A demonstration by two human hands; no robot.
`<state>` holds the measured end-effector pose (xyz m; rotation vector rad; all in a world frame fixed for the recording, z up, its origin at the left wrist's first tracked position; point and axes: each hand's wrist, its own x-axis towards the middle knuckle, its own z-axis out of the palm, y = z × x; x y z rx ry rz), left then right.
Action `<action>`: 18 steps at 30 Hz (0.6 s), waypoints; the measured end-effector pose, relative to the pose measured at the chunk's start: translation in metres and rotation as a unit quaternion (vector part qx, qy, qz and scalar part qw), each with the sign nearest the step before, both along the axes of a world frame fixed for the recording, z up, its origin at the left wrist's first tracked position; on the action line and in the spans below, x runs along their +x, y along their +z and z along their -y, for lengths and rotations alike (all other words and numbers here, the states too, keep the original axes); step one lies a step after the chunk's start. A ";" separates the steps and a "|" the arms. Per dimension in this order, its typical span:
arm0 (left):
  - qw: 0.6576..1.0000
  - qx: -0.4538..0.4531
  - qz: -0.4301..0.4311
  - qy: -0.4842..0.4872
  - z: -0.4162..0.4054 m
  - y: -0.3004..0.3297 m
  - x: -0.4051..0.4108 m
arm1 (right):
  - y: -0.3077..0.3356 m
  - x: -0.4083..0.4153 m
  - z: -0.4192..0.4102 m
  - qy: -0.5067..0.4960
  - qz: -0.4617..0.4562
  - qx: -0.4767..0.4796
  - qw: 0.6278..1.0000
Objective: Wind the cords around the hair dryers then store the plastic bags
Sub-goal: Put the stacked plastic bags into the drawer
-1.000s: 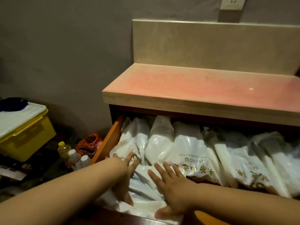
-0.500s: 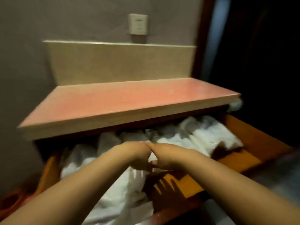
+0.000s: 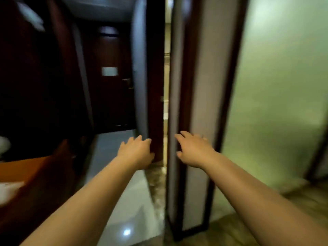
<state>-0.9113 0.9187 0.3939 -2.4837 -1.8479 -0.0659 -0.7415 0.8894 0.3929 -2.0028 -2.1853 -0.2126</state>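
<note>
White plastic bags (image 3: 8, 190) are seen only as a blurred patch at the far left edge, beside the orange drawer (image 3: 26, 167). They lie low and to the left of both hands. The left hand (image 3: 135, 153) is nearer to them. The right hand (image 3: 194, 150) is further off, in front of a dark door frame (image 3: 177, 103). Both hands are held out in the air with fingers (image 3: 182, 135) spread and loose, and nothing is held. No hair dryer or cord can be seen. A reach back down to the left would likely be needed. The bags' long axis cannot be told.
</note>
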 end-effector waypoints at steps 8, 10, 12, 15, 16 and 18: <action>0.951 0.015 0.003 -0.309 0.099 0.018 0.301 | 0.012 0.255 0.189 -0.315 0.041 0.031 0.948; 0.934 0.020 0.046 -0.354 0.136 0.027 0.363 | 0.007 0.303 0.241 -0.352 0.024 0.026 0.935; 0.908 0.015 0.109 -0.403 0.187 0.035 0.433 | 0.002 0.355 0.301 -0.391 0.009 0.023 0.920; 0.869 -0.001 0.166 -0.467 0.262 0.039 0.526 | -0.004 0.426 0.388 -0.454 -0.006 0.014 0.891; 0.856 -0.003 0.170 -0.488 0.291 0.036 0.560 | -0.007 0.450 0.421 -0.475 -0.003 0.010 0.880; 0.838 -0.001 0.169 -0.518 0.338 0.028 0.615 | -0.010 0.491 0.475 -0.515 -0.006 0.003 0.857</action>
